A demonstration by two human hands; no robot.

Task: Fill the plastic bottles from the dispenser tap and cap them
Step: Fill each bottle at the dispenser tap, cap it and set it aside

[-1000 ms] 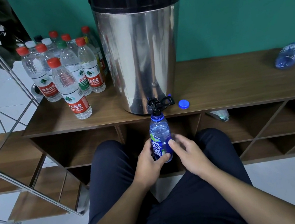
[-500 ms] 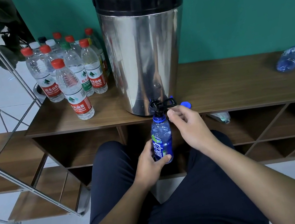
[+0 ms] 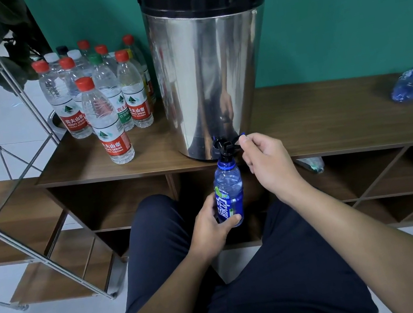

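A cluster of capped clear bottles (image 3: pixel 97 98) is stood at the left of the wooden counter (image 3: pixel 330 119). Right of them, a blue bottle (image 3: pixel 228 193) is gripped upright by the left hand (image 3: pixel 211 223), its mouth under the steel dispenser (image 3: pixel 213 73) tap (image 3: pixel 223 148). The tap lever is pinched by the right hand (image 3: pixel 269 162).

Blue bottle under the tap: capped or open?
Open: the blue bottle has a bare neck directly under the tap, held upright by the left hand.

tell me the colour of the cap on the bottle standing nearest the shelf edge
Red cap, on the front clear bottle; head view.
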